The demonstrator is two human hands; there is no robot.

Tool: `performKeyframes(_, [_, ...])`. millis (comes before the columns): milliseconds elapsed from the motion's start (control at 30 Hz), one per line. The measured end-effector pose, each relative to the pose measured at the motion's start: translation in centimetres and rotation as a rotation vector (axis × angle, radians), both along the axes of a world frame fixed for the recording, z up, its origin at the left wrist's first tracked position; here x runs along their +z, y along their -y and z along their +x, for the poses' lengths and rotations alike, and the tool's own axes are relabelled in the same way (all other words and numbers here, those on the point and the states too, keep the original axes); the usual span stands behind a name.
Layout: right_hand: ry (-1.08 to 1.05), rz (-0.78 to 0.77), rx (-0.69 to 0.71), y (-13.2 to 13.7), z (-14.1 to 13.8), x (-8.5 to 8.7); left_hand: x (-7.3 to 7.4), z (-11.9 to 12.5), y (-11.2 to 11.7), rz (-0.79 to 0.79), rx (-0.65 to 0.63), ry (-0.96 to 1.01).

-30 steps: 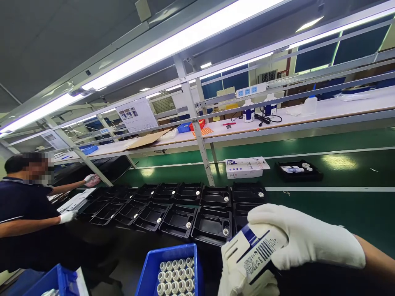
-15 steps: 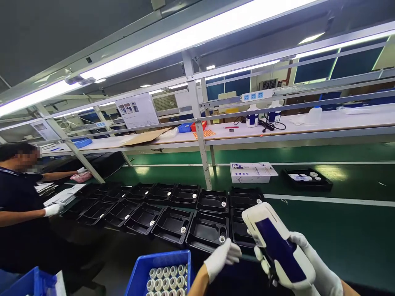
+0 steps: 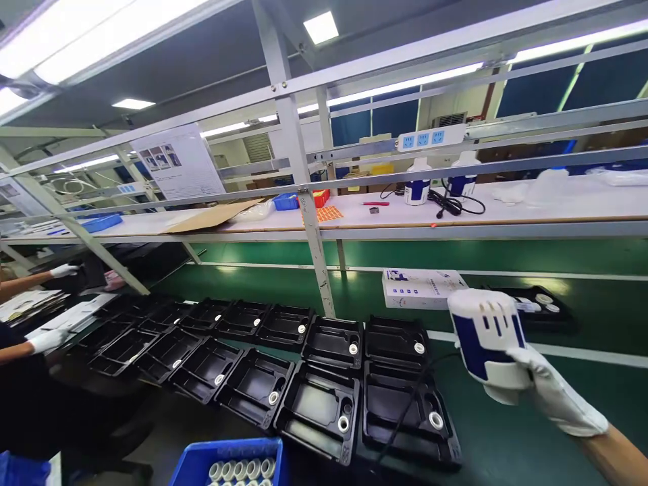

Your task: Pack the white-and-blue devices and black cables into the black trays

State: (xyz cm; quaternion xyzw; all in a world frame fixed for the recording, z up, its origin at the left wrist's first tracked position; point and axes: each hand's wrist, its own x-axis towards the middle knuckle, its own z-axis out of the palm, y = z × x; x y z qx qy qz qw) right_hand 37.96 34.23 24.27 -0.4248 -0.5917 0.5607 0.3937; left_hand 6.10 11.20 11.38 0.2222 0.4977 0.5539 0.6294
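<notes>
1. Device [image 3: 487, 337], white with blue panels, now stands upright in the right hand [image 3: 551, 395], whose grip is closed around its lower end, above the green worktop [image 3: 557, 418] just right of the nearest black tray [image 3: 405, 412]; a moment ago it lay tilted lower down.
2. Cord [image 3: 410, 398] trails from it across that tray.
3. Left hand has dropped out of view, so its grip cannot be judged.
4. Blue bin [image 3: 227, 462] of white caps sits at the bottom edge; a co-worker's gloved hand [image 3: 48, 339] works far left.
</notes>
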Motion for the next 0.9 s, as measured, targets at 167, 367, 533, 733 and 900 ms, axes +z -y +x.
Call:
performKeyframes(167, [0.531, 0.811, 0.271, -9.1, -5.0, -5.6, 6.5, -5.0, -5.2, 0.002, 0.192, 0.129])
performKeyframes(367, [1.080, 0.842, 0.629, -15.6, -15.9, -19.3, 12.5, -6.4, -23.3, 0.116, 0.010, -0.131])
performKeyframes(533, [1.126, 0.735, 0.689, -17.3, -20.4, -25.8, 9.6, -4.9, -32.1, -0.086, -0.059, -0.348])
performKeyframes(733, [1.128, 0.671, 0.712, -17.5, -20.0, -28.3, 6.3, -5.5, -34.1, -0.200, 0.032, -0.411])
performKeyframes(900, [0.925, 0.737, 0.340, -21.4, -18.3, -23.3, 6.8, -6.2, -34.7, -0.189, -0.046, -0.427])
